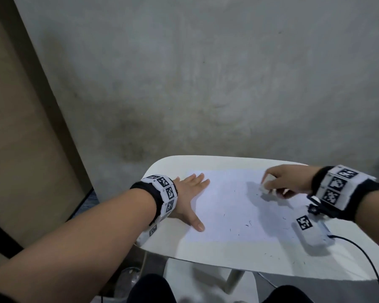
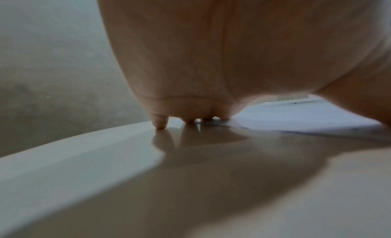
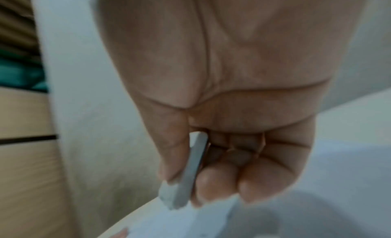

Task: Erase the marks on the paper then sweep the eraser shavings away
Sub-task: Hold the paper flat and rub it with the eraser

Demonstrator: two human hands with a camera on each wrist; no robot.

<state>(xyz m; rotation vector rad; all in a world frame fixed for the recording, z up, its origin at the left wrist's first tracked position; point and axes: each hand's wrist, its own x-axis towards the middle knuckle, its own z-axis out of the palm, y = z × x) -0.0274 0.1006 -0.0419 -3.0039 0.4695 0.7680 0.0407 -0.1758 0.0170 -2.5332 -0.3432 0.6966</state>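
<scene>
While dark shavings [image 1: 248,224] speckle the near part of the paper [image 1: 228,206] on the white surface [image 1: 206,256], the left hand [image 1: 189,199] lies flat with fingers spread, pinning the sheet's left edge. Farther right, the right hand [image 1: 288,179] pinches the white eraser [image 1: 267,183] between thumb and curled fingers, its tip on the paper.

We see paper [image 1: 228,206] on table [image 1: 206,256] | left hand [image 1: 189,202] on paper's left edge | right hand [image 1: 289,179], eraser [image 1: 268,184] over right part | shavings [image 1: 248,225] near front.
</scene>
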